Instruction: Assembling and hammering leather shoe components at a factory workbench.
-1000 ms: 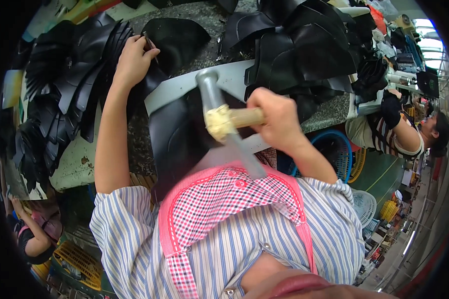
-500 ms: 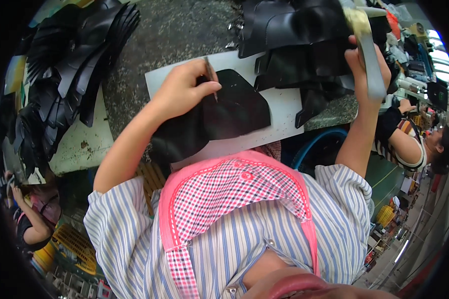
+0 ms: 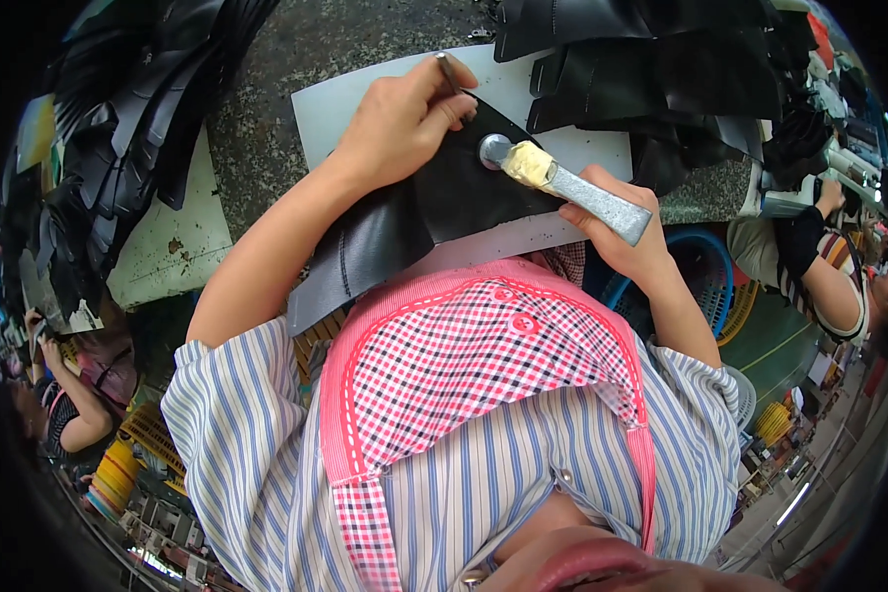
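Note:
Pinched upright in my left hand (image 3: pixel 400 123) is a slim metal punch (image 3: pixel 448 74), its lower end hidden by my fingers. Beneath it a black leather piece (image 3: pixel 474 202) lies over a white board (image 3: pixel 562 153), its stitched near-left part hanging toward my apron. My right hand (image 3: pixel 622 232) is closed around a hammer (image 3: pixel 597 202), whose handle is mostly hidden. The hammer's round face is over the leather, just right of my left fingers; yellow wrapping covers the head's middle. Whether the face touches the leather I cannot tell.
Stacked black leather pieces (image 3: pixel 651 79) lie at the far right, and a large fanned pile (image 3: pixel 133 128) stands at the left. The bench (image 3: pixel 266 118) is speckled grey. A blue basket (image 3: pixel 705 271) sits below its edge. Other people (image 3: pixel 844 261) work at both sides.
My right hand has brought the raised hammer down and left, over the leather. The left hand with the punch has shifted slightly up and right, and the leather's near-left part shows more.

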Tool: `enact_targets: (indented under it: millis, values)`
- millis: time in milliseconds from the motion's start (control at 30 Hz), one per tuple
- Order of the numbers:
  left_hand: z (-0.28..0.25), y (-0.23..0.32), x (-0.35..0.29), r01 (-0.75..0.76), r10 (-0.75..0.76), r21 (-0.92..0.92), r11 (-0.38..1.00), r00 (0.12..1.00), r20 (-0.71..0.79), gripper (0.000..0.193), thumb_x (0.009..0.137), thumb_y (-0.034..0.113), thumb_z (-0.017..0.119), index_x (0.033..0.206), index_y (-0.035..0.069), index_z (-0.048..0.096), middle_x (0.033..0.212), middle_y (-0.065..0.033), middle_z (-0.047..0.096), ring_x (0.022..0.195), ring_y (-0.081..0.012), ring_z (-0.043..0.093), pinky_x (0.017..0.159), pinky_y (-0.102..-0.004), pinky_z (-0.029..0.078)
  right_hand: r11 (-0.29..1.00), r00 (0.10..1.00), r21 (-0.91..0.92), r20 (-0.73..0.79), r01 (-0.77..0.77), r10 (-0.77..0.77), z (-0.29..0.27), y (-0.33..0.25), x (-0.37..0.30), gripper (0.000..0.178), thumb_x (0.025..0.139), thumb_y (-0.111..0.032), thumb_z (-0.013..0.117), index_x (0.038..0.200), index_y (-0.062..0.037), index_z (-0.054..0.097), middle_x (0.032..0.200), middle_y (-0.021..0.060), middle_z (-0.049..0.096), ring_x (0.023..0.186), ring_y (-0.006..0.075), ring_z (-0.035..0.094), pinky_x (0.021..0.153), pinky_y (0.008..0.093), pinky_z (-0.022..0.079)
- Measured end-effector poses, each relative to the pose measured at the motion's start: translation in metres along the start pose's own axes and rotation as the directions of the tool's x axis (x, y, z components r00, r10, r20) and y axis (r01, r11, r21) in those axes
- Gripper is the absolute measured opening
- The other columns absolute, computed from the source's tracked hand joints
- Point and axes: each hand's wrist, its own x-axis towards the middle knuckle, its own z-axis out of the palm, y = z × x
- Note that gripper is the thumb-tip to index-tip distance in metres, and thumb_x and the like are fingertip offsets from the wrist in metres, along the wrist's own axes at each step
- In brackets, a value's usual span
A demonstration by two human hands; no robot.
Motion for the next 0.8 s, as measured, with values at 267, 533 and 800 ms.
enact_targets:
  millis: [267, 533, 800]
  values:
    - [0.007, -0.003, 0.002, 0.040, -0.046, -0.076, 0.996, 0.996, -0.072, 0.006, 0.080, 0.003, 0.051, 0.085, 0.000, 0.048, 0.067, -0.0098, 0.059, 0.061, -0.0173, 0.060, 0.057, -0.0265, 0.047, 1.000, 0.993, 0.024, -0.119, -0.008, 0.011, -0.010, 0.006, 0.001, 0.032, 0.064, -0.015, 0.069, 0.093, -0.0036, 0.060, 0.072, 0.0133, 0.061, 0.065, 0.0235, 0.061, 0.058, 0.0286, 0.046]
    - [0.009, -0.001, 0.001, -0.260, 0.266, 0.303, 0.917, 0.964, 0.023, 0.013, 0.072, -0.002, 0.050, 0.084, 0.002, 0.049, 0.068, -0.0124, 0.059, 0.066, -0.0265, 0.060, 0.057, -0.0333, 0.047, 0.945, 0.919, 0.050, -0.255, 0.322, -0.299, -0.047, -0.057, 0.026, 0.017, 0.078, -0.016, 0.061, 0.081, 0.0000, 0.055, 0.063, 0.0038, 0.054, 0.050, 0.0127, 0.046, 0.047, 0.0217, 0.036]
    - [-0.004, 0.000, 0.006, 0.149, -0.144, -0.118, 0.982, 0.989, 0.046, 0.006, 0.082, 0.005, 0.048, 0.084, 0.000, 0.047, 0.072, -0.0094, 0.061, 0.065, -0.0167, 0.061, 0.061, -0.0271, 0.047, 0.991, 0.970, 0.112, -0.239, 0.076, -0.048, -0.073, -0.064, 0.024, 0.016, 0.074, -0.014, 0.065, 0.087, -0.0038, 0.061, 0.068, 0.0025, 0.060, 0.058, 0.0072, 0.052, 0.055, 0.0211, 0.042]
